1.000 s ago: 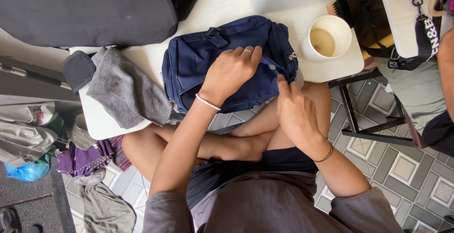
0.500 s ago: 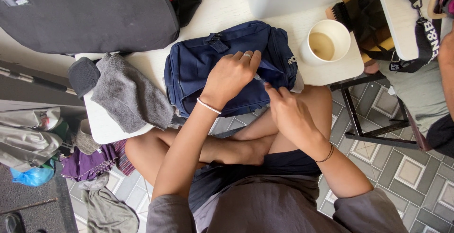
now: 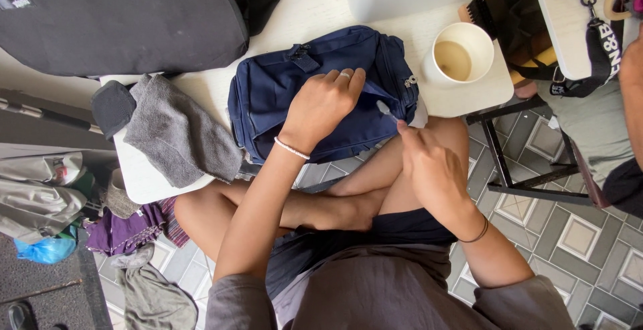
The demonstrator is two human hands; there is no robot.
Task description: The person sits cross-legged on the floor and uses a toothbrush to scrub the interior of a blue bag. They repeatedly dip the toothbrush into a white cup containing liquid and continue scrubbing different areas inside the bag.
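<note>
Since earlier frame: right hand (image 3: pixel 429 162) drawn back toward bag's right end, fingers pinched shut on small light zipper pull (image 3: pixel 384 108). Left hand (image 3: pixel 325 106) flat, loosely curled, pressing navy bag (image 3: pixel 281 96), holding nothing. Bag lies on white surface (image 3: pixel 315 9), ahead of both hands, long axis left-right, opening facing right hand; left hand nearer centre.

A matt navy woven cloth is seen on the bag (image 3: pixel 295 96), rough grey terry on the towel (image 3: pixel 177 136), smooth glossy ceramic on the cup (image 3: pixel 462 52)
</note>
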